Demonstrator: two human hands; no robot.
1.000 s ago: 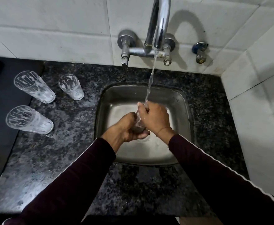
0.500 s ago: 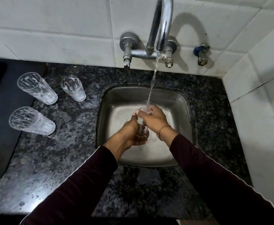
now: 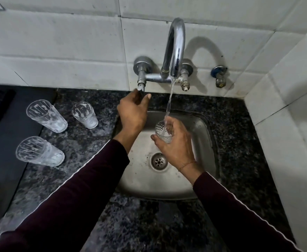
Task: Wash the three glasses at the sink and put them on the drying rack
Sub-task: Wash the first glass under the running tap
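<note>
My right hand holds a small clear patterned glass upright over the steel sink, and water from the chrome tap streams into it. My left hand grips the tap's left handle at the back of the sink. Three soapy glasses stand on the counter left of the sink: a tall one at the back, a short one beside it, and another tall one nearer to me.
The dark speckled granite counter surrounds the sink. A black mat lies at the far left. White tiled walls close the back and right sides. A small blue-capped valve sits on the wall right of the tap.
My left hand has let go of the glass and moved up to the tap's left handle. My right hand now holds the glass alone under the stream.
</note>
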